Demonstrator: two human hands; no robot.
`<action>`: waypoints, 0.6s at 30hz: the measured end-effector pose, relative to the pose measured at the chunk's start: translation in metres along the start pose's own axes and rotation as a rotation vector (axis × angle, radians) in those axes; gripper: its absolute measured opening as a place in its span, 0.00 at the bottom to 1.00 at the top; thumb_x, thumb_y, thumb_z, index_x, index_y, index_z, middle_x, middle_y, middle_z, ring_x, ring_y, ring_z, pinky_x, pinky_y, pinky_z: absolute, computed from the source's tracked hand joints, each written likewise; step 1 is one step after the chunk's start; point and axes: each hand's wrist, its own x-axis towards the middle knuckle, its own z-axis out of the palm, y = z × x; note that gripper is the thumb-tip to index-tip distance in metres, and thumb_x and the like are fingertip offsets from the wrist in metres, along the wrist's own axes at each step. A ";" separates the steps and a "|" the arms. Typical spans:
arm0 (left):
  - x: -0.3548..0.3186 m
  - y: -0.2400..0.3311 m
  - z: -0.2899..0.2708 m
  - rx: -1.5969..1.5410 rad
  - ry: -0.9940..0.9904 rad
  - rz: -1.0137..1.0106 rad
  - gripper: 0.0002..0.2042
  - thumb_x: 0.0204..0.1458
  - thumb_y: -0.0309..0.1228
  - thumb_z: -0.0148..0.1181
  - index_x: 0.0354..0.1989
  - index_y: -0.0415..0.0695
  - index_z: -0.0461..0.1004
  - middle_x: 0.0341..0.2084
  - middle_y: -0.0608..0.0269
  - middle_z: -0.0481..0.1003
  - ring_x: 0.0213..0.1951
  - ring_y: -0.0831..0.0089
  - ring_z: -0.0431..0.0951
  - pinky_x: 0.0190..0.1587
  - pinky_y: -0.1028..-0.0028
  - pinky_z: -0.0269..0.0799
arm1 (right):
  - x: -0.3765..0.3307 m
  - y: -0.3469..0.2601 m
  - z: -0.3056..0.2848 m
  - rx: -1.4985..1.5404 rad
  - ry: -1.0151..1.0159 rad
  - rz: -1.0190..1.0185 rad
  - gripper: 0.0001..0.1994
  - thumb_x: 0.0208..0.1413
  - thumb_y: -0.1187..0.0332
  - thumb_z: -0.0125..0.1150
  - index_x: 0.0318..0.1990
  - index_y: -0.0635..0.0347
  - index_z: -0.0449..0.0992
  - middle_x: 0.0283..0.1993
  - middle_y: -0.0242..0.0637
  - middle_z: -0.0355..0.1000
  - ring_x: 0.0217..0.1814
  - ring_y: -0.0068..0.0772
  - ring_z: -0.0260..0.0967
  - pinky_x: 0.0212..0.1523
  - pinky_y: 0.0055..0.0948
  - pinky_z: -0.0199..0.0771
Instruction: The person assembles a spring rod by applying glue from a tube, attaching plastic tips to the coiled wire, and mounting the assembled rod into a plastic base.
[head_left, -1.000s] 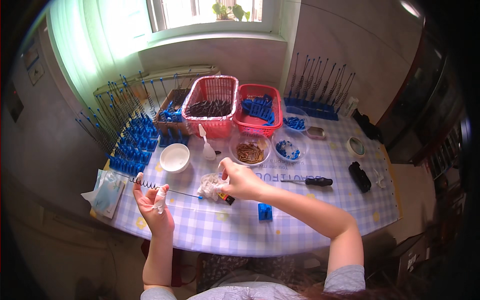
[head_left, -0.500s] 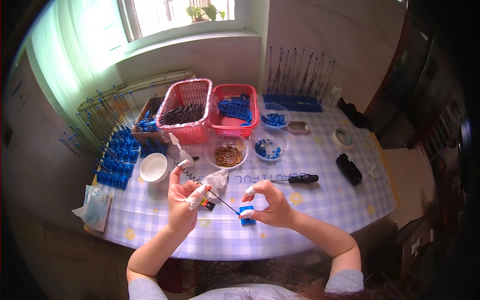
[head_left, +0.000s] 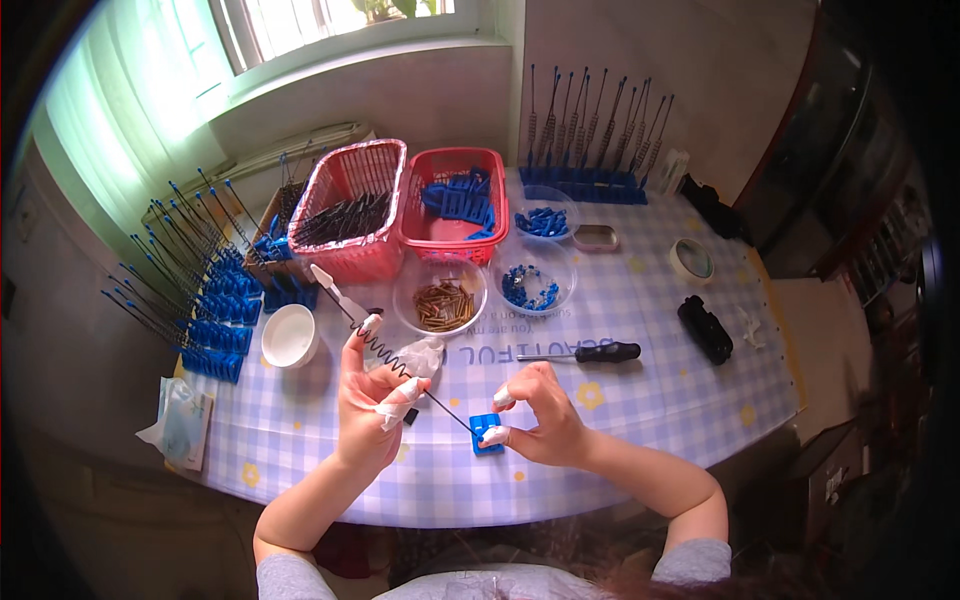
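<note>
Pinching a small blue block (head_left: 487, 433) at 6 o'clock on the table (head_left: 640, 400), the right hand (head_left: 540, 425) now meets the spring-ended rod (head_left: 420, 385) gripped by the left hand (head_left: 368, 405), both having drawn together since a moment ago, suggesting insertion is beginning.

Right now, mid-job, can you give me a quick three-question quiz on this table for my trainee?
1. True or false: the left hand holds the thin rod with a coiled spring.
2. Which thing does the right hand pinch at the rod's lower end?
A. the small blue block
B. the black-handled screwdriver
C. the white cup
3. Fill in: the clear bowl in front of the red basket holds small ____-coloured metal pieces.

Key: 1 true; 2 A; 3 brass.
</note>
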 end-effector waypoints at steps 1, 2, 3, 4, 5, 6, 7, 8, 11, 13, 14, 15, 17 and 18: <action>0.000 0.000 0.000 0.003 -0.002 0.004 0.35 0.38 0.17 0.56 0.54 0.44 0.43 0.20 0.62 0.71 0.30 0.73 0.73 0.40 0.74 0.67 | 0.001 -0.001 0.000 0.004 -0.002 0.003 0.20 0.32 0.66 0.66 0.33 0.53 0.63 0.27 0.26 0.64 0.27 0.23 0.63 0.36 0.27 0.53; -0.001 0.000 -0.001 0.003 0.001 0.002 0.35 0.38 0.17 0.56 0.54 0.44 0.43 0.20 0.62 0.71 0.30 0.73 0.73 0.40 0.74 0.67 | 0.001 -0.002 -0.001 -0.007 -0.013 -0.006 0.20 0.32 0.66 0.66 0.33 0.53 0.63 0.27 0.26 0.64 0.27 0.23 0.63 0.36 0.27 0.54; -0.001 -0.001 -0.002 0.012 -0.004 -0.009 0.35 0.38 0.17 0.56 0.54 0.44 0.43 0.20 0.62 0.71 0.30 0.73 0.73 0.40 0.74 0.67 | 0.002 -0.003 -0.001 -0.020 -0.025 -0.018 0.19 0.32 0.66 0.66 0.34 0.53 0.63 0.28 0.26 0.65 0.27 0.24 0.63 0.36 0.27 0.54; -0.001 -0.001 -0.002 0.021 -0.010 -0.020 0.35 0.37 0.17 0.56 0.54 0.43 0.42 0.21 0.61 0.71 0.30 0.73 0.73 0.39 0.74 0.67 | 0.002 -0.001 0.000 -0.019 -0.026 -0.018 0.19 0.32 0.66 0.66 0.34 0.53 0.63 0.28 0.26 0.65 0.27 0.24 0.63 0.36 0.27 0.54; -0.001 0.000 -0.001 0.021 -0.009 -0.018 0.35 0.37 0.17 0.56 0.54 0.43 0.42 0.21 0.61 0.71 0.30 0.73 0.73 0.39 0.74 0.67 | 0.002 0.000 0.001 -0.017 -0.027 -0.039 0.20 0.31 0.65 0.66 0.34 0.53 0.63 0.28 0.26 0.65 0.28 0.24 0.64 0.36 0.27 0.54; 0.000 0.001 0.000 0.013 0.016 -0.037 0.36 0.37 0.18 0.56 0.54 0.43 0.42 0.20 0.61 0.71 0.30 0.72 0.73 0.39 0.74 0.67 | 0.002 0.000 0.001 -0.014 -0.029 -0.060 0.21 0.30 0.64 0.67 0.34 0.53 0.63 0.29 0.26 0.65 0.28 0.24 0.64 0.37 0.27 0.54; 0.000 0.002 0.000 0.005 0.042 -0.054 0.36 0.37 0.18 0.56 0.55 0.43 0.41 0.20 0.61 0.71 0.29 0.72 0.73 0.38 0.75 0.67 | 0.003 -0.001 0.000 -0.015 -0.029 -0.063 0.21 0.30 0.64 0.67 0.34 0.53 0.63 0.29 0.26 0.65 0.28 0.24 0.64 0.37 0.27 0.54; 0.001 0.004 0.000 0.004 0.041 -0.050 0.36 0.37 0.18 0.56 0.55 0.43 0.41 0.20 0.61 0.71 0.29 0.72 0.73 0.38 0.75 0.67 | 0.006 -0.002 -0.002 0.022 -0.046 -0.072 0.23 0.29 0.63 0.68 0.35 0.54 0.63 0.29 0.27 0.66 0.29 0.25 0.64 0.37 0.27 0.55; 0.002 0.010 -0.005 -0.038 0.022 -0.097 0.37 0.37 0.18 0.57 0.55 0.42 0.41 0.20 0.61 0.71 0.29 0.72 0.73 0.38 0.75 0.66 | 0.010 0.001 -0.013 0.031 -0.085 -0.077 0.26 0.27 0.61 0.69 0.36 0.54 0.63 0.30 0.27 0.67 0.31 0.26 0.64 0.39 0.28 0.56; 0.001 0.013 -0.014 -0.075 -0.072 -0.224 0.37 0.36 0.18 0.57 0.55 0.43 0.42 0.20 0.61 0.70 0.28 0.71 0.73 0.38 0.73 0.66 | 0.015 0.006 -0.019 -0.014 -0.098 -0.061 0.26 0.29 0.63 0.68 0.39 0.55 0.62 0.32 0.29 0.67 0.34 0.29 0.64 0.40 0.29 0.58; -0.002 0.016 -0.015 -0.072 -0.075 -0.215 0.37 0.36 0.18 0.57 0.55 0.43 0.42 0.20 0.61 0.70 0.28 0.71 0.73 0.38 0.73 0.66 | 0.022 0.006 -0.022 -0.016 -0.096 -0.071 0.26 0.29 0.63 0.68 0.39 0.55 0.62 0.32 0.29 0.67 0.34 0.29 0.64 0.40 0.29 0.58; -0.006 0.018 -0.016 -0.108 -0.141 -0.348 0.37 0.35 0.18 0.57 0.55 0.43 0.43 0.20 0.61 0.70 0.28 0.71 0.73 0.38 0.72 0.66 | 0.029 0.005 -0.026 -0.132 -0.086 -0.143 0.24 0.31 0.64 0.67 0.38 0.55 0.62 0.35 0.29 0.68 0.35 0.30 0.63 0.40 0.29 0.58; -0.015 0.020 -0.013 -0.145 -0.217 -0.563 0.38 0.33 0.17 0.57 0.55 0.43 0.45 0.19 0.62 0.70 0.28 0.72 0.72 0.39 0.70 0.65 | 0.041 -0.005 -0.032 -0.272 -0.158 -0.215 0.20 0.37 0.68 0.62 0.39 0.53 0.62 0.41 0.27 0.68 0.40 0.30 0.62 0.41 0.29 0.58; -0.019 0.020 -0.009 -0.145 -0.225 -0.565 0.38 0.33 0.17 0.57 0.55 0.43 0.45 0.19 0.62 0.70 0.28 0.72 0.72 0.39 0.70 0.65 | 0.046 -0.008 -0.031 -0.279 -0.155 -0.213 0.20 0.37 0.68 0.62 0.39 0.53 0.62 0.41 0.27 0.68 0.40 0.30 0.62 0.41 0.29 0.58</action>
